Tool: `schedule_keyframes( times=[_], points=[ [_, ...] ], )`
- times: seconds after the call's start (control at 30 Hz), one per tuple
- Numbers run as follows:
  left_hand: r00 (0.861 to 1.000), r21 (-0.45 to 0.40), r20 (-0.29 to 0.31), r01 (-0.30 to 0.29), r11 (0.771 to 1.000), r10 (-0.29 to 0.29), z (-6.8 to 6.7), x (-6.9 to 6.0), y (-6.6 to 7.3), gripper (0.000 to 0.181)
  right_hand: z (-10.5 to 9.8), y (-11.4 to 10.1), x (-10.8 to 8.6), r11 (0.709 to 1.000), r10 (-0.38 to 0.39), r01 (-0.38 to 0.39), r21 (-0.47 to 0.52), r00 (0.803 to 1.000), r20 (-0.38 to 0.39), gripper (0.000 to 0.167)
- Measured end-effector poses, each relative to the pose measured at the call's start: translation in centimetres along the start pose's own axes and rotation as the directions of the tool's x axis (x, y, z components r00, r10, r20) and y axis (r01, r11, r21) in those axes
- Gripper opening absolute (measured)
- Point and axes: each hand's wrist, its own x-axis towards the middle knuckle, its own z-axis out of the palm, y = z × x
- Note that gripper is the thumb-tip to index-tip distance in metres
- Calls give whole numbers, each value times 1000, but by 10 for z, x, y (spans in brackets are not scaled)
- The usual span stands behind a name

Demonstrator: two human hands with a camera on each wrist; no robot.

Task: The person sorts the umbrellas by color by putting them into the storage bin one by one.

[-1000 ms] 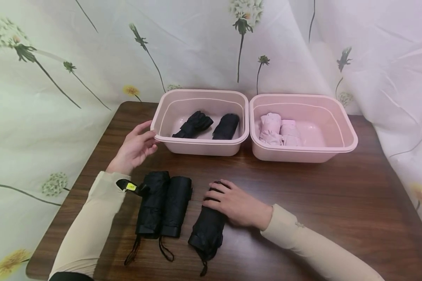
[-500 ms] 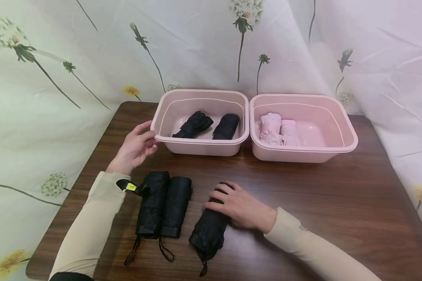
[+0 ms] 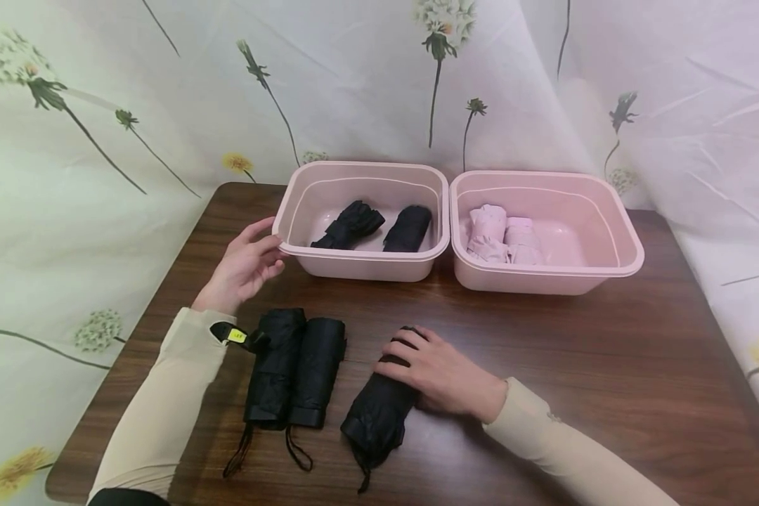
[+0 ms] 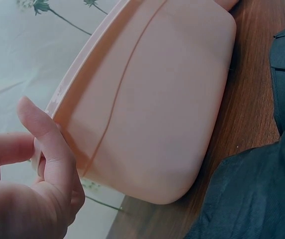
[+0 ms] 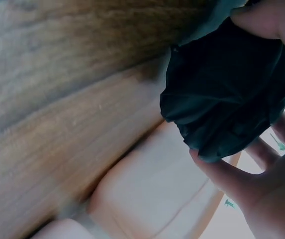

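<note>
My left hand pinches the left end of the rim of the left pink plastic bin, its thumb and fingers at the edge in the left wrist view. In front of the bins, my right hand grips the upper part of a folded black umbrella, fingers curled over it; the palm side is hidden in the head view. The right wrist view shows the gathered fabric of this umbrella between thumb and fingers. To its left lie two more black umbrellas, one beside the other, wrist loops toward me.
Inside the left bin are two black folded umbrellas, one left of the other. The right pink bin adjoins it and holds two pale pink rolled bundles. A flower-print cloth hangs behind the brown wooden table.
My right hand has shifted slightly to the right, and the top of the gripped umbrella has leaned that way with it. The left hand stays at the bin's rim.
</note>
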Motion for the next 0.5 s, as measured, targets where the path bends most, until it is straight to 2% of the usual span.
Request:
schedule_keyframes(
  times=[0.23,0.5],
  points=[
    [1000,-8,2,-2,1000,2,1,-1,1,62,-16,5,-3,999,5,1,46,991,-135,72],
    [1000,-9,6,2,1000,-2,0,-1,0,62,-46,10,-8,992,48,-15,122,961,-273,79]
  ],
)
